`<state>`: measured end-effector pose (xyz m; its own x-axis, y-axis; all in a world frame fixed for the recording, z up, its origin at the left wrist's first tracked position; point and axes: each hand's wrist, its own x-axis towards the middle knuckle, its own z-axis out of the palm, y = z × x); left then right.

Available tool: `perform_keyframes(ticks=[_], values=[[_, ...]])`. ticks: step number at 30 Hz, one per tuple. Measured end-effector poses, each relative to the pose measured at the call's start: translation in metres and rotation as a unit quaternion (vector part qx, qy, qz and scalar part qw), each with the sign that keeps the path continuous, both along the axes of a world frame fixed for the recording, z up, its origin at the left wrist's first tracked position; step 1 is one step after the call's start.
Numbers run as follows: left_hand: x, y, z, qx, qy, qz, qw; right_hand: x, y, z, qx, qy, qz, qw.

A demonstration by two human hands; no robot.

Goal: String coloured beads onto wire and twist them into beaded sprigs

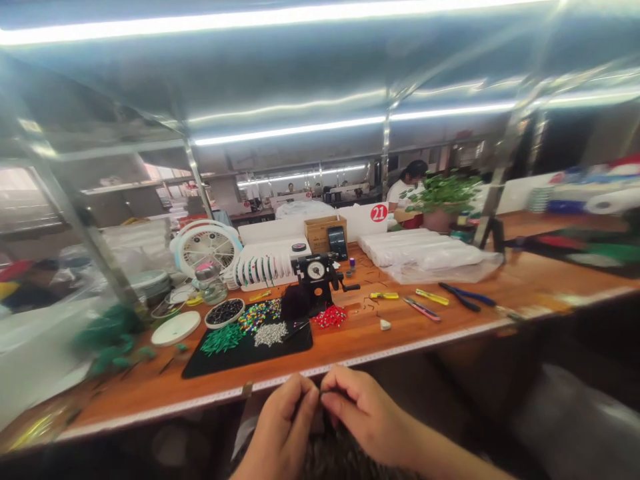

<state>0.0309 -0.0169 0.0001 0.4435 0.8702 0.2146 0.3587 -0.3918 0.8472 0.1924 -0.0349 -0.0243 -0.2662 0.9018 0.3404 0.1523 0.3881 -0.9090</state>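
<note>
- Pinching a small dark piece (321,395) between both hands appears to be the step in hand.
- Next move, I'd judge, calls for steady fingertips and a close, light grip.
- Left hand (286,421) and right hand (361,408) have thumb and forefinger drawn narrow, seemingly both on the piece, with tips nearly meeting.
- The piece sits between them, just off the table (355,341) front; mostly hidden, its shape cannot be told.

On our table (360,343) we see beads (271,335) on a mat (300,343), a fan (231,248) behind it (a bit left), pliers (469,305) right.
</note>
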Motion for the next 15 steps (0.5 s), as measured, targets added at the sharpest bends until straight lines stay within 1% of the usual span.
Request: perform_keyframes(ticks=[3,5,9,11,13,15], values=[[-0.001,0.0002,-0.0066,0.025,0.026,0.009,0.999,0.0017,-0.0012,0.0004,0.027,-0.037,-0.028,0.999],[-0.0016,-0.0015,-0.0069,0.013,0.03,0.007,0.999,0.0027,-0.0027,0.0005,0.03,-0.057,-0.032,0.997],[-0.004,-0.0052,-0.0001,-0.06,-0.001,-0.032,0.998,0.0042,-0.0042,0.0013,0.037,-0.073,-0.025,0.996],[-0.0048,-0.004,0.0019,-0.076,-0.005,-0.04,0.996,0.0054,-0.004,0.0024,0.039,-0.072,-0.019,0.996],[-0.0049,-0.0008,0.0009,-0.108,-0.019,-0.048,0.993,0.0068,-0.0034,0.0036,0.034,-0.071,-0.009,0.997],[-0.0043,0.0025,-0.002,-0.162,-0.048,-0.068,0.983,0.0079,-0.0028,0.0039,0.018,-0.071,0.004,0.997]])
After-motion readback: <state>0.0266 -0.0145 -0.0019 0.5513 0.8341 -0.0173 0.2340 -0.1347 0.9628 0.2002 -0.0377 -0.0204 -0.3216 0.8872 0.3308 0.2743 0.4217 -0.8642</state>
